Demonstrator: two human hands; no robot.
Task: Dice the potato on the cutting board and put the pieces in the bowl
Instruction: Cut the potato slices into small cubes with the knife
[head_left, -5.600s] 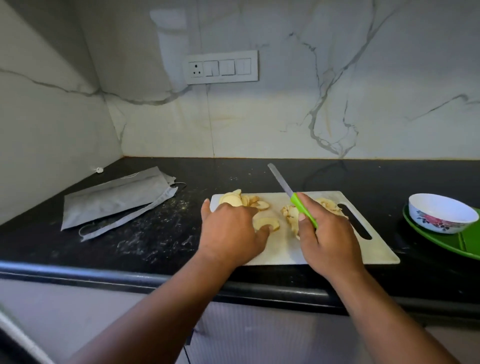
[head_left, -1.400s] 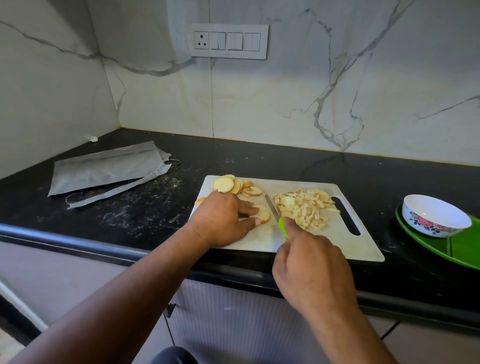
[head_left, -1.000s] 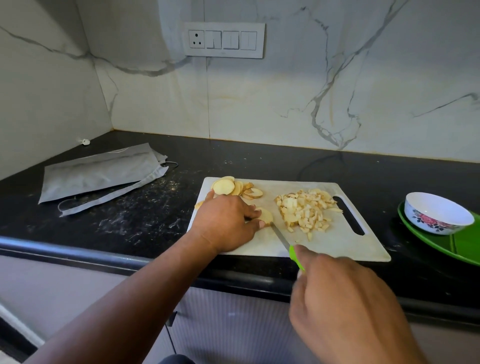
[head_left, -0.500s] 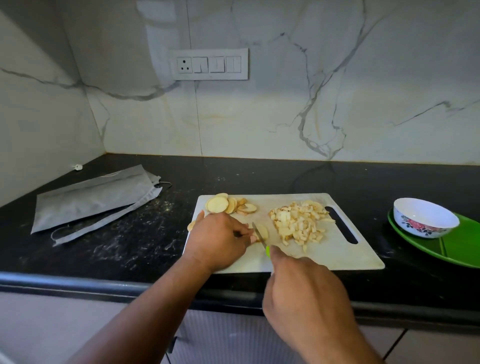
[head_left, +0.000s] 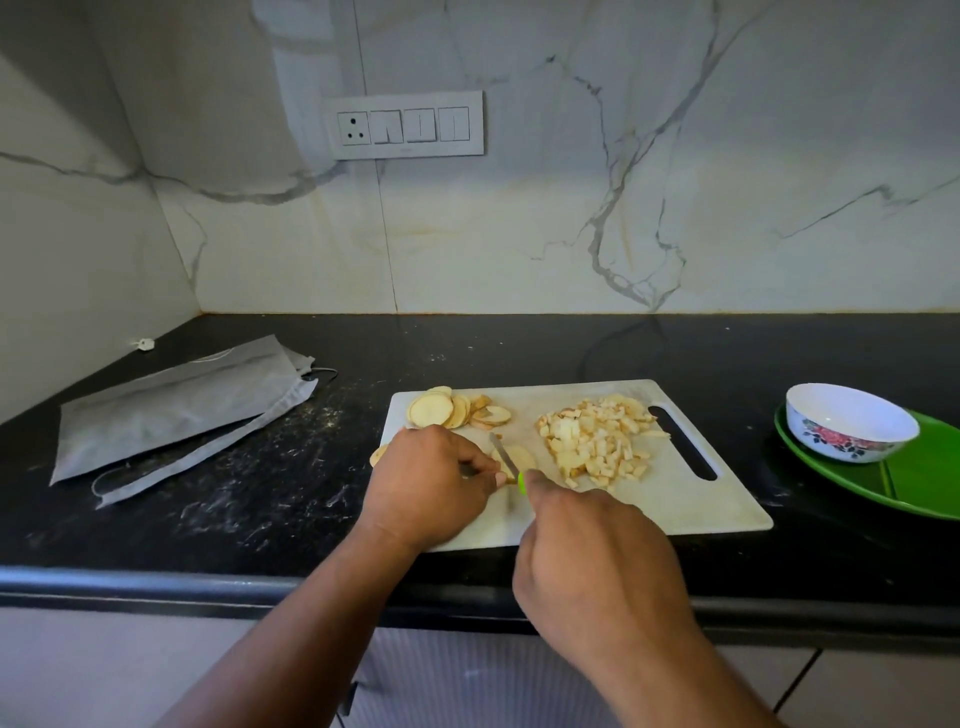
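Note:
A white cutting board (head_left: 691, 512) lies on the black counter. Round potato slices (head_left: 452, 409) sit at its far left corner, and a heap of diced potato (head_left: 597, 436) lies at its middle right. My left hand (head_left: 428, 486) holds a potato slice (head_left: 519, 457) down on the board with curled fingers. My right hand (head_left: 597, 566) grips a green-handled knife (head_left: 506, 457), whose blade rests across that slice next to my left fingertips. The white flowered bowl (head_left: 849, 422) stands empty at the right, apart from both hands.
The bowl stands on a green plate (head_left: 914, 486) at the counter's right end. A grey cloth bag (head_left: 171, 410) lies on the counter to the left. A switch panel (head_left: 408, 124) is on the marble wall. The counter's front edge runs just below the board.
The diced heap has grown since the oldest frame. Over the last second my right hand has come forward, setting the blade on the slice my left hand holds; the camera tilted.

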